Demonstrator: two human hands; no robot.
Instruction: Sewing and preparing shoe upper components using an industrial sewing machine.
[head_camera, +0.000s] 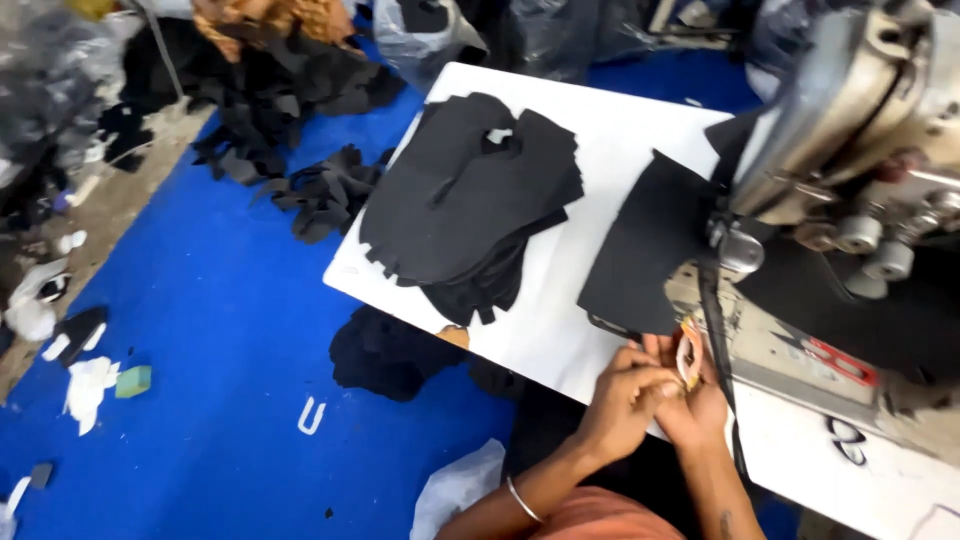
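Both hands meet at the near edge of the white table (620, 130), just left of the sewing machine (850, 130). Left hand (625, 400) fingers curled, pressed onto a small pale looped piece (688, 358) with an orange edge; right hand (695, 405) pinches the same piece from below. What the piece is, cannot tell. Thin bangle (522, 498) on left wrist.

Just above the hands a black cut fabric panel (645, 250) lies flat, running under the machine head. A bigger stack of black fabric pieces (470, 200) sits mid-table, edges hanging over the near-left side.

Red rectangular label (840, 362) on the machine bed, right of the hands. Clear plastic bags (425, 40) at the table's far end; white plastic bag (455, 490) on the blue floor (220, 330) by the left arm. Black scraps (320, 195) heaped on the floor left of the table, a small green block (132, 380) and white scraps (88, 390) further left.
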